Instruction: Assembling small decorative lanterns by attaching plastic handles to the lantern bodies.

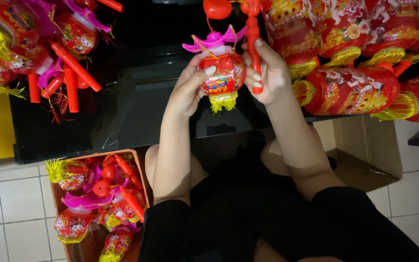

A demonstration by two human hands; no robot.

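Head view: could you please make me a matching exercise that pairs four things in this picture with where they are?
Things:
1. Small red lantern with pink top
2. Orange-red handle stick
3. Cardboard box of small lanterns
4. Large red cylinder lanterns

Places:
A. On the tiled floor, lower left
B. Gripped in the right hand
C. Lying on the black table, right side
D. Between both hands, left hand touching its side

Pairs: 1-D, 2-B, 3-A, 4-C

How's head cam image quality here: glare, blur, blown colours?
Head view: sharp on both hands, left hand and right hand, no motion blur; the held lantern looks oversaturated; soft reflections on the black table; dark clothing below loses detail.
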